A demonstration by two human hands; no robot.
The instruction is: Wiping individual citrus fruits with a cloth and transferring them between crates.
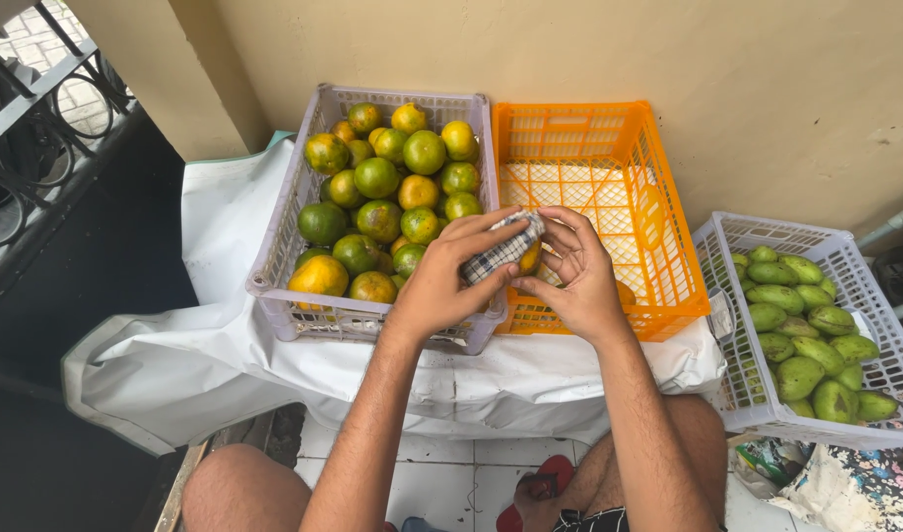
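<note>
My left hand (449,276) presses a checked cloth (501,253) against an orange fruit (530,258), of which only a small yellow part shows. My right hand (577,268) cups that fruit from the right side. Both hands meet above the seam between two crates. The pale purple crate (274,258) on the left holds several green and yellow-orange citrus fruits (377,177). The orange crate (668,258) on the right looks nearly bare, with one orange fruit (625,293) partly hidden behind my right hand.
A white crate (727,296) of green mangoes (801,335) stands at the right. Both front crates rest on a white sheet (215,355) against a beige wall. A black railing (37,108) is at upper left. My knees and a red sandal (540,488) are below.
</note>
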